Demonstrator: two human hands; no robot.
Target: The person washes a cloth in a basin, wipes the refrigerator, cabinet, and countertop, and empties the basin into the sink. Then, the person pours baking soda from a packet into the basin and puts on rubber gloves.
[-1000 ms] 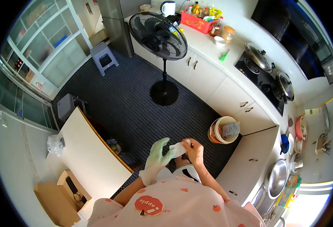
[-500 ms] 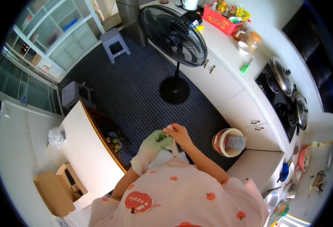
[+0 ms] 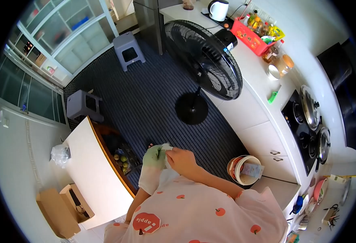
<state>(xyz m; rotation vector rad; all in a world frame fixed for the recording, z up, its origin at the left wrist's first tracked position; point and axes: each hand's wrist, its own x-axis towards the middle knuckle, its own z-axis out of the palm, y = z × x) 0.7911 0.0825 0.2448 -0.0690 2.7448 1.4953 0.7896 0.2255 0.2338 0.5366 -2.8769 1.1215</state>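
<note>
My left hand [image 3: 153, 164] wears a white glove [image 3: 149, 182] with a pale green area over the hand and a dark mark on it. The glove reaches past the wrist. Its fingers are hard to make out at this angle. My bare right hand [image 3: 183, 161] is beside it, fingers closed on whitish glove material at the left hand's edge. Both hands are in front of my pale apple-print top [image 3: 202, 202], above the dark striped floor mat.
A black standing fan [image 3: 204, 60] rises ahead. A white-topped table [image 3: 95, 166] bears an opened cardboard box [image 3: 58, 210]. On the right, a bucket [image 3: 244, 170] stands below the counter with its stove [image 3: 301, 129]. Two grey stools [image 3: 129, 48] are farther back.
Both hands have moved left and slightly down in view. My right hand has turned more across the glove. The surroundings have shifted as the head view moved.
</note>
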